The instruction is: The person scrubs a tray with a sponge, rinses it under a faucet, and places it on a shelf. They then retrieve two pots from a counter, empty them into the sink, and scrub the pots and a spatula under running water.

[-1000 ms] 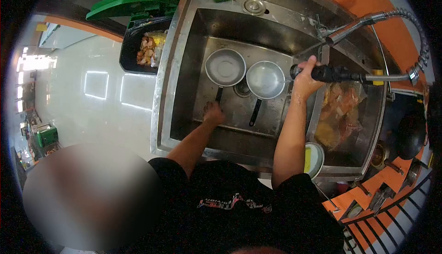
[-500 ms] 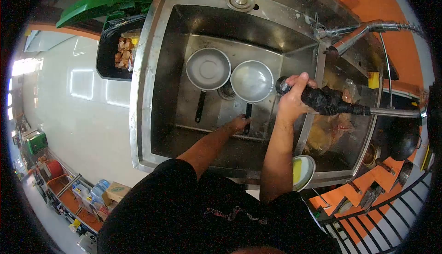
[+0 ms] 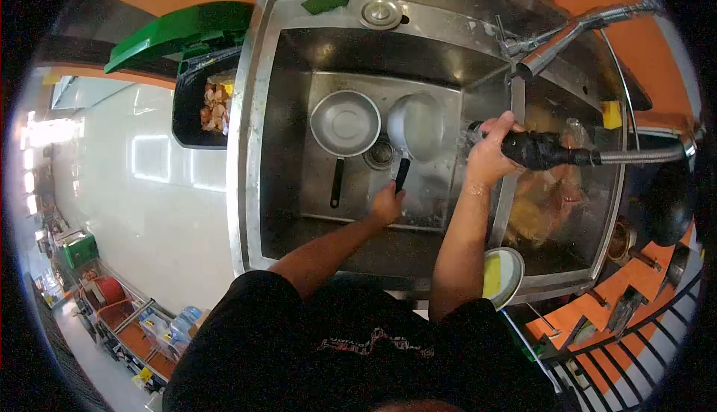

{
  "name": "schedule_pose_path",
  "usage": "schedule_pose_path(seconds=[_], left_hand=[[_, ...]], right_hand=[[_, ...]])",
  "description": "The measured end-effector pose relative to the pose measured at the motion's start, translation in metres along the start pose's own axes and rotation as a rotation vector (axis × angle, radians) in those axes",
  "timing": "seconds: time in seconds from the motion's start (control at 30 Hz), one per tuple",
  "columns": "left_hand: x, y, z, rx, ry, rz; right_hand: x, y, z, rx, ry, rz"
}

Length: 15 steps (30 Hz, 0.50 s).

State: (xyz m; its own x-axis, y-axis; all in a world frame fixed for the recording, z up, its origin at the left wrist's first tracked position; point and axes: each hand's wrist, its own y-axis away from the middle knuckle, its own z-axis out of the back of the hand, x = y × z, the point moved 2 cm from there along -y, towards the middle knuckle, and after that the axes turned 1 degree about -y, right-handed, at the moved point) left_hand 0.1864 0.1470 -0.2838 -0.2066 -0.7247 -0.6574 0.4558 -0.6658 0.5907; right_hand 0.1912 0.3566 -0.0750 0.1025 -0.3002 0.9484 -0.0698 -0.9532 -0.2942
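Observation:
My left hand (image 3: 388, 203) is closed on the black handle of the right pan (image 3: 418, 124), which is tilted toward the right in the sink basin (image 3: 321, 195). In my right hand (image 3: 491, 159) is the black-wrapped sprayer (image 3: 541, 150), its head pointing left at that pan; blurred water shows around the nozzle. A second grey pan (image 3: 345, 123) lies flat on the basin floor to the left, its black handle toward me. Between the two pans is the round drain (image 3: 379, 155).
A second basin with bagged food (image 3: 541, 195) is on the right. A bowl (image 3: 502, 277) stands at the front edge. Behind are a drain lid (image 3: 381, 14), green pad (image 3: 326, 0) and faucet (image 3: 553, 42). Left stands an open bin (image 3: 196, 106); a yellow sponge (image 3: 612, 115) is far right.
The right pan has gone from lying level to tilted, with my left hand now wrapped round its handle. The camera view has shifted slightly.

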Motion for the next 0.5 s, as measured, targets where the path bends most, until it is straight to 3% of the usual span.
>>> schedule_pose_path(seconds=[0.03,0.1,0.17,0.3,0.43,0.5], left_hand=[[0.007,0.002,-0.003,-0.006,-0.005,-0.003],[0.008,0.011,0.003,-0.215,-0.151,-0.193],[0.004,0.020,0.010,-0.230,-0.169,-0.208],[-0.007,0.025,0.016,-0.175,-0.270,-0.167],[-0.015,0.028,0.024,-0.289,-0.215,-0.160],[-0.032,0.025,0.036,-0.196,-0.213,-0.139]], right_hand=[[0.009,0.002,-0.001,0.026,-0.013,-0.096],[0.018,0.009,-0.001,0.052,-0.031,-0.192],[0.027,0.019,-0.001,0.284,-0.041,-0.068],[0.036,0.024,0.004,0.429,-0.090,-0.122],[0.037,0.025,0.007,0.428,-0.127,-0.084],[0.041,0.028,0.009,0.441,-0.204,-0.190]])
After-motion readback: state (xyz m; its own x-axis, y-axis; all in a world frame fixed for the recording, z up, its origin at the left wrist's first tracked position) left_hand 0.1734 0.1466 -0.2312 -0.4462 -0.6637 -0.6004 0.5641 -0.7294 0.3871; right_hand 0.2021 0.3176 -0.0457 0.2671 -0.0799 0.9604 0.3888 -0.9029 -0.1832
